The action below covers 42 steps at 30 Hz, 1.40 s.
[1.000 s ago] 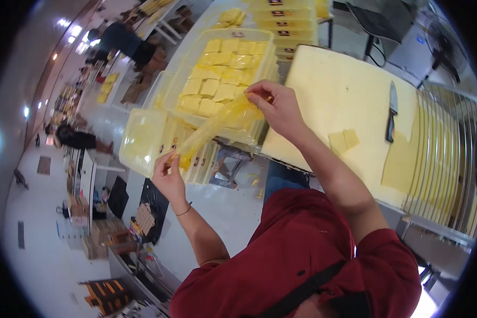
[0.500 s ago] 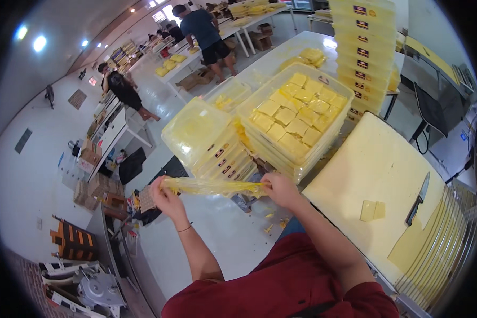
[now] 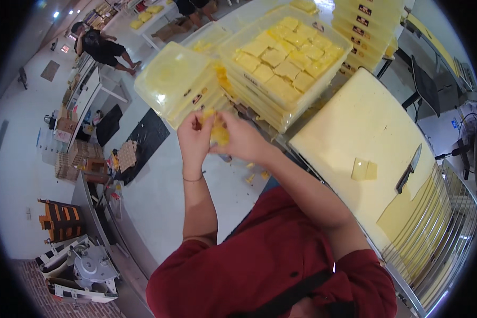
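Note:
My left hand [image 3: 192, 139] and my right hand [image 3: 244, 138] are close together in front of the stacked tubs. Both are closed on a bunched piece of yellowish see-through plastic film [image 3: 219, 135], which shows between the fingers. Just beyond them stands a lidded clear tub [image 3: 169, 74]. To its right, an open clear tub [image 3: 331, 69] tops another stack, filled with rows of yellow square pieces [image 3: 289, 70]. My fingertips are partly hidden by the hands themselves.
On my right is a cream-coloured work surface [image 3: 350, 116] with a black-handled knife [image 3: 409, 169], two small yellow pieces [image 3: 364, 169] and metal rollers [image 3: 434, 228] at its near end. Tall tub stacks [image 3: 363, 26] stand behind. Yellow scraps [image 3: 250, 178] lie on the floor. A person [image 3: 98, 46] stands far left.
The film was stretched out sideways between my two hands; now it is bunched up. My hands have come together, and the view has shifted.

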{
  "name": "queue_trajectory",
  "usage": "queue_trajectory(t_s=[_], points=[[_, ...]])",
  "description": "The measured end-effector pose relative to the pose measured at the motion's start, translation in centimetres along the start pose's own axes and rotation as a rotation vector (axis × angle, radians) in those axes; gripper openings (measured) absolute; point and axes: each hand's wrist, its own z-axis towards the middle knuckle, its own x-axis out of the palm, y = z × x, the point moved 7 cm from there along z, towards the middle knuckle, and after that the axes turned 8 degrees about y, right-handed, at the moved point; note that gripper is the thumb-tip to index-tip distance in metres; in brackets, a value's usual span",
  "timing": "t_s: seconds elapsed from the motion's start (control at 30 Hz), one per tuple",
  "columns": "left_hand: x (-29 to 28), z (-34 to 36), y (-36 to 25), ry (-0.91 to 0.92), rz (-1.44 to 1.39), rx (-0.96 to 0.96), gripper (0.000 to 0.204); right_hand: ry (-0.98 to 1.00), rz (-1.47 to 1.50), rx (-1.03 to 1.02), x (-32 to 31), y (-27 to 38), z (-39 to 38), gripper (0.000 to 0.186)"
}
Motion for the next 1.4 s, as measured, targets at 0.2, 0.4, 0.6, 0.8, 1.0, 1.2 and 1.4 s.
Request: queue_trajectory(t_s=[0.2, 0.4, 0.6, 0.8, 1.0, 1.2, 1.4], points=[[-0.6, 0.3, 0.5, -0.033, -0.139, 0.118, 0.016, 0.097, 0.002, 0.109, -2.1, -1.4, 0.4, 0.033], [-4.1, -0.2, 2.8, -0.166, -0.295, -0.039, 0.016, -0.001, -0.155, 0.040, -5.2, 0.7, -0.7, 0.025], [-6.8, -0.4, 4.4, -0.209, -0.329, -0.177, 0.014, -0.075, -0.110, 0.050, -7.6, 1.9, -0.8, 0.022], [-7.4, -0.8, 4.9, -0.125, -0.186, -0.265, 0.021, -0.093, -0.096, 0.025, -8.2, 2.2, -0.4, 0.020], [-7.7, -1.5, 7.3, 0.050, -0.612, -0.269, 0.021, -0.185, 0.050, 0.012, -7.9, 1.0, -0.4, 0.020], [-9.0, -2.2, 8.4, 0.137, -0.329, -0.157, 0.019, -0.242, -0.086, -0.131, -8.6, 1.4, -0.3, 0.016], [-10.3, -2.3, 9.2, 0.175, -0.240, -0.108, 0.014, -0.324, 0.165, 0.040, -9.3, 0.2, -0.3, 0.012]])
